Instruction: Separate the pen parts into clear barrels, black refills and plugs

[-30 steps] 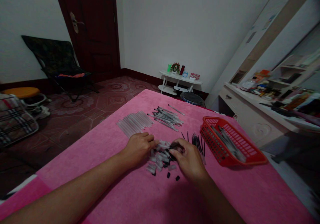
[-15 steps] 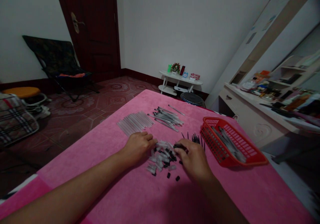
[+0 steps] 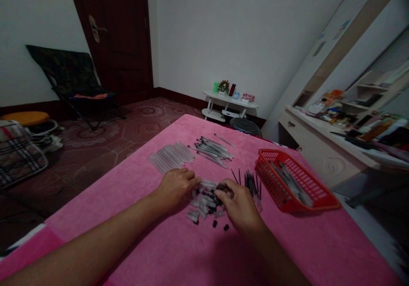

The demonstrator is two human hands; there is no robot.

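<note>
My left hand (image 3: 177,185) rests palm down on the cloth, its fingers curled at the left edge of a pile of clear pen caps (image 3: 202,204). Whatever lies under its fingertips is hidden. My right hand (image 3: 239,201) has thumb and forefinger pinched together over the pile's right side. Something dark shows at those fingertips, too small to name. Black plugs (image 3: 226,227) lie among the caps and loose in front of them. Black-tipped pen refills (image 3: 251,182) lie just beyond my right hand.
Clear pen barrels (image 3: 171,157) lie in a row at the back left. Beside them is a heap of pens with dark ends (image 3: 214,149). A red basket (image 3: 275,193) holding more pen-like sticks stands at the right on the pink cloth (image 3: 153,252).
My right hand has moved slightly left, its fingertips now over the pile. More of the refills behind it shows. The left hand stays in place.
</note>
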